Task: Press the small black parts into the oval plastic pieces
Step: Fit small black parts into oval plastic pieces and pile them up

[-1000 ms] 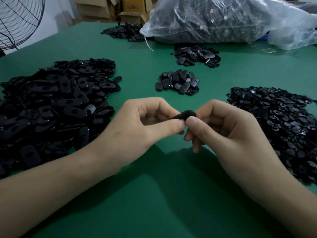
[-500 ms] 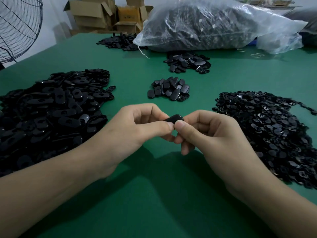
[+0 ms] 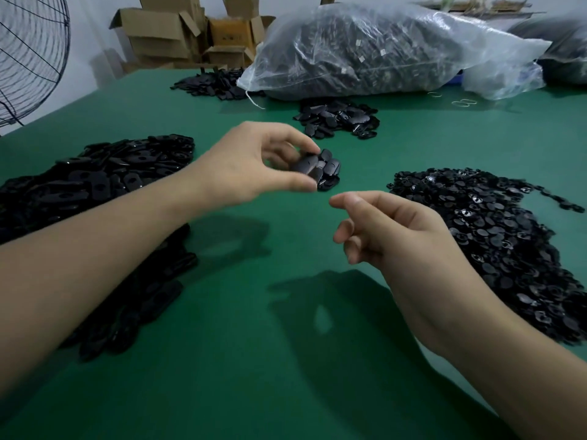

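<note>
My left hand reaches forward over a small heap of finished ovals and pinches one black oval piece between thumb and fingertips; the piece is blurred. My right hand hovers nearer to me above the green table, fingers loosely curled and apart, holding nothing. A big heap of oval plastic pieces lies on the left, partly under my left forearm. A wide spread of small black parts lies on the right, just beyond my right hand.
Another heap of black pieces lies further back, and one more at the far left. A large clear bag of parts fills the back of the table. Cardboard boxes and a wire fan stand behind.
Both hands were pressed together on one oval piece. They have parted: my left hand carried the piece forward to the small heap, and my right hand let go and drew back.
</note>
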